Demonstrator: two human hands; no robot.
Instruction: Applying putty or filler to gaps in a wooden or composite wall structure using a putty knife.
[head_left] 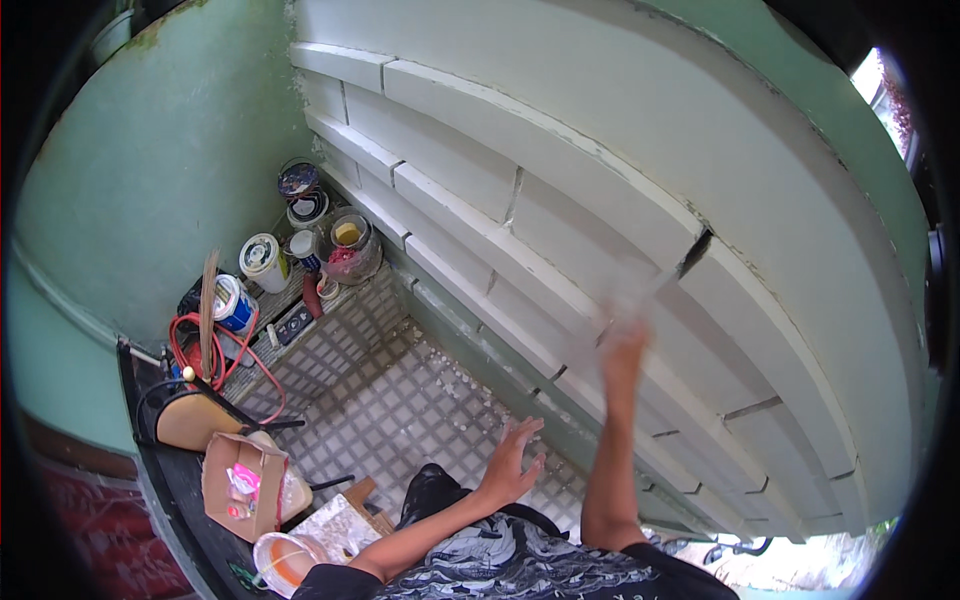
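Note:
My right hand (626, 338) is raised against the white panelled wall (560, 215), beside one of its raised horizontal bands. Motion smears the fingers, and a pale blur lies just above them; whether anything is held there cannot be made out. A dark vertical gap (694, 252) cuts through the band up and to the right of this hand. Lower down, my left hand (512, 465) hangs over the tiled floor (385, 385), its fingers spread and nothing in them. White dust or paint marks the left fingertips.
Paint tubs (262, 262), a clear bucket (352, 245) and a red hose (240, 345) crowd a ledge at the left. Nearer stand a chair (190, 418), an open cardboard box (220, 470) and a bucket with orange contents (290, 562). White crumbs lie along the wall's foot.

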